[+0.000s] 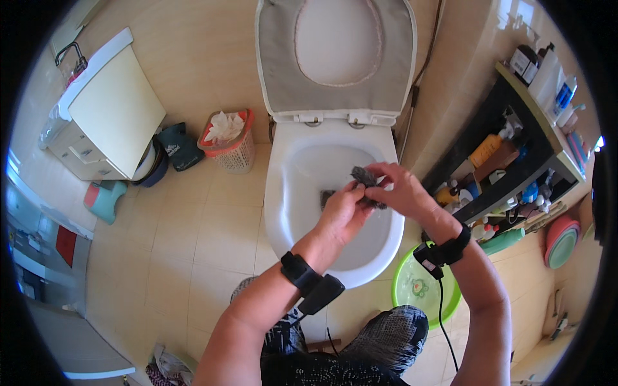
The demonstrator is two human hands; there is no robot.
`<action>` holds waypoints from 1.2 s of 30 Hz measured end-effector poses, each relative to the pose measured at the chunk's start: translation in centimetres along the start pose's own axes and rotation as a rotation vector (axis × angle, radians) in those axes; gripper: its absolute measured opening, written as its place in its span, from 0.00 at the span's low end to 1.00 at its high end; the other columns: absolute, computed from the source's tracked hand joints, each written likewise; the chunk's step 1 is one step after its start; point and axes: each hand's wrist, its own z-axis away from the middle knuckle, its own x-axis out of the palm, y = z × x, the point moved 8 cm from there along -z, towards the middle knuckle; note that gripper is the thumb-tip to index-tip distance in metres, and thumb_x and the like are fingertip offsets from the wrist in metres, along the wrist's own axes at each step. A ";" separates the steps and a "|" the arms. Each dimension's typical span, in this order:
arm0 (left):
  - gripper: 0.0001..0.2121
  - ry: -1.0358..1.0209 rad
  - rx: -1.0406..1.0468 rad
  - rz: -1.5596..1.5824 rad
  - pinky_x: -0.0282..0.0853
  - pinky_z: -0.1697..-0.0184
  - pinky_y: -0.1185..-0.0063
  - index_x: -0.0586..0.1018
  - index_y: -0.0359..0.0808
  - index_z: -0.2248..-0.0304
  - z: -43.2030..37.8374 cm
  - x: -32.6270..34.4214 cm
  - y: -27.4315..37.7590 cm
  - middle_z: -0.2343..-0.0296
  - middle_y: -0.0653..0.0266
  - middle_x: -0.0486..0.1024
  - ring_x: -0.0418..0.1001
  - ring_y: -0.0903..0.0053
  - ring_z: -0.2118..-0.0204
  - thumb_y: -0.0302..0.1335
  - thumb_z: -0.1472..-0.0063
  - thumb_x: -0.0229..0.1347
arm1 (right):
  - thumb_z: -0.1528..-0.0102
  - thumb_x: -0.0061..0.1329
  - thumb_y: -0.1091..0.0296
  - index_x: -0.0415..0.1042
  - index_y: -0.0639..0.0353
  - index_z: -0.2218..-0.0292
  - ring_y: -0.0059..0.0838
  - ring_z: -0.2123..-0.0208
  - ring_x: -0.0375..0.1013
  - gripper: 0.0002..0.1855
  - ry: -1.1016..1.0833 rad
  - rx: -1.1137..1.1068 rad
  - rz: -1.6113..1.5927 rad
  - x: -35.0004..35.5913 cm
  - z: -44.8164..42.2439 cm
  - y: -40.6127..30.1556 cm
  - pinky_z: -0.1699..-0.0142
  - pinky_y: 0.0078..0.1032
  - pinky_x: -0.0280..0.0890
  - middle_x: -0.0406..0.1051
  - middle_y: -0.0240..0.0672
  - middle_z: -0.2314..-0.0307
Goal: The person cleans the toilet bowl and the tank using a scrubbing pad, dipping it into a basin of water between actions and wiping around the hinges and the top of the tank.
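My left hand (341,210) and my right hand (401,189) meet above the toilet bowl (276,202). Between them they grip a dark grey fibrous wad (363,175); whether it is steel wool or cloth I cannot tell. Its upper end sticks out past my fingers, and part of it shows below my right thumb. My fingers cover its middle. Inside the bowl, the dark drain opening (326,198) is partly hidden behind my left hand. The toilet seat (280,62), in a grey cover, stands raised behind the bowl.
A lime-green basin (427,294) sits right of the toilet, near my knee. Bottles crowd a dark shelf unit (526,103) at the right. To the left are a lattice waste basket (236,157), a teal stool (110,200) and a white cabinet (113,106). Cables hang from my wrist straps.
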 end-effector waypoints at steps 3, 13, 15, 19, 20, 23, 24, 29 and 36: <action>0.10 -0.034 -0.034 0.013 0.67 0.56 0.75 0.70 0.33 0.58 -0.2 -0.4 1.0 0.62 0.60 0.71 0.69 0.74 0.60 0.26 0.35 0.41 | 0.52 0.53 0.66 0.71 0.58 0.56 0.35 0.64 0.73 0.20 -0.066 0.006 -0.002 1.1 -0.8 -2.0 0.57 0.27 0.68 0.72 0.44 0.65; 0.26 0.037 -0.065 -0.075 0.58 0.50 0.75 0.58 0.34 0.42 0.2 -0.6 4.7 0.53 0.69 0.65 0.64 0.79 0.54 0.32 0.37 0.49 | 0.55 0.56 0.65 0.70 0.59 0.59 0.36 0.71 0.75 0.21 0.033 0.145 0.146 -2.7 -8.9 3.0 0.63 0.30 0.69 0.75 0.42 0.73; 0.29 0.003 -0.036 -0.087 0.55 0.45 0.73 0.53 0.35 0.40 0.1 -0.4 5.8 0.47 0.64 0.61 0.61 0.75 0.48 0.31 0.37 0.49 | 0.56 0.56 0.65 0.69 0.60 0.59 0.38 0.69 0.74 0.21 0.239 0.139 0.220 -5.3 -11.1 4.9 0.63 0.31 0.68 0.74 0.43 0.72; 0.28 -0.007 -0.043 -0.100 0.52 0.41 0.68 0.55 0.33 0.42 -0.4 -2.1 7.6 0.43 0.55 0.54 0.54 0.65 0.41 0.30 0.38 0.50 | 0.55 0.55 0.67 0.68 0.61 0.59 0.43 0.68 0.73 0.20 0.629 -0.002 0.357 -12.5 -15.6 2.6 0.62 0.35 0.67 0.73 0.44 0.71; 0.28 -0.001 -0.034 -0.097 0.50 0.40 0.67 0.56 0.33 0.42 -0.6 -2.7 8.0 0.43 0.55 0.54 0.53 0.65 0.40 0.30 0.38 0.51 | 0.55 0.55 0.67 0.68 0.61 0.59 0.43 0.68 0.73 0.20 0.633 -0.001 0.352 -13.5 -16.9 2.0 0.62 0.35 0.67 0.73 0.44 0.71; 0.28 0.006 -0.031 -0.084 0.47 0.38 0.65 0.57 0.33 0.42 -1.8 -3.3 8.0 0.44 0.55 0.55 0.52 0.64 0.40 0.30 0.39 0.52 | 0.55 0.53 0.73 0.67 0.58 0.59 0.45 0.68 0.72 0.19 0.918 0.019 0.194 -16.1 -17.3 2.9 0.61 0.36 0.67 0.72 0.44 0.69; 0.28 0.025 -0.016 -0.083 0.46 0.38 0.64 0.58 0.33 0.43 -1.6 -3.6 8.7 0.44 0.55 0.56 0.52 0.64 0.40 0.31 0.40 0.53 | 0.55 0.51 0.75 0.67 0.56 0.59 0.46 0.68 0.72 0.19 0.994 -0.085 0.330 -14.3 -17.7 3.7 0.61 0.36 0.67 0.71 0.44 0.69; 0.24 0.028 -0.046 -0.091 0.48 0.39 0.66 0.62 0.33 0.45 -1.8 -3.3 8.0 0.47 0.58 0.60 0.55 0.66 0.42 0.31 0.39 0.52 | 0.55 0.48 0.79 0.69 0.53 0.61 0.46 0.67 0.71 0.17 0.672 -0.126 0.409 -12.0 -17.6 4.3 0.59 0.36 0.67 0.69 0.43 0.69; 0.23 -0.003 -0.038 -0.070 0.56 0.44 0.70 0.63 0.35 0.46 -2.8 -3.2 7.2 0.49 0.61 0.63 0.60 0.70 0.45 0.30 0.39 0.51 | 0.56 0.47 0.80 0.71 0.54 0.64 0.46 0.63 0.72 0.15 0.213 -0.020 0.537 -4.4 -17.8 7.5 0.57 0.38 0.66 0.72 0.47 0.69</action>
